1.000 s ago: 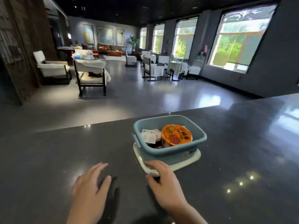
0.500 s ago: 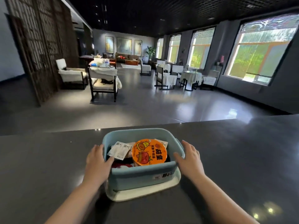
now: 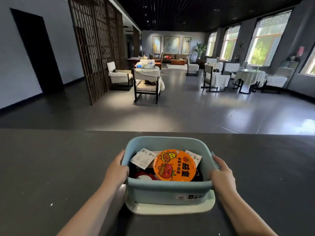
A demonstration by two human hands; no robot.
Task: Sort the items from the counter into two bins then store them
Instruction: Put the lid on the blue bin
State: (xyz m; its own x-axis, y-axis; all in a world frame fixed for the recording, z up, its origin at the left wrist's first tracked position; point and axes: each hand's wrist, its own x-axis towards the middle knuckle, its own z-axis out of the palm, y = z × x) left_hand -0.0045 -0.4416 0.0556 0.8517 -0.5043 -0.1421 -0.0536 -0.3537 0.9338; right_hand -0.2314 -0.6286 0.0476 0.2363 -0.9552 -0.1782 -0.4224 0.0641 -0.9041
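A: In the head view, where is the bin?

B: The light blue plastic bin with rounded corners (image 3: 167, 191) stands on the dark grey stone counter (image 3: 51, 167), near its front edge. Under it lies a pale white plastic lid or tray (image 3: 170, 208). The left hand (image 3: 117, 169) holds the left wall, the right hand (image 3: 221, 174) holds the right wall. Each grip is curled round the rim or a side handle; the fingertips are partly hidden, so I cannot tell how deep they reach.

A: What could go wrong from here?

B: I think the pale lid is loose under the bin. If the person lifts, it may stay behind, or come up a little and drop. Also the round orange-lidded instant noodle cup (image 3: 174, 166) lies tilted on top of the other things. A quick or uneven lift could make it slide out. The white paper-labelled packets (image 3: 143, 158) beside it are light and can shift too.

A: Is any writing readable?

B: On the front wall of the bin there is a small sticker with a word like "Bear", partly blurred. The orange lid has large Chinese characters and cartoon tomato figures; the small print on the packets is too small to read.
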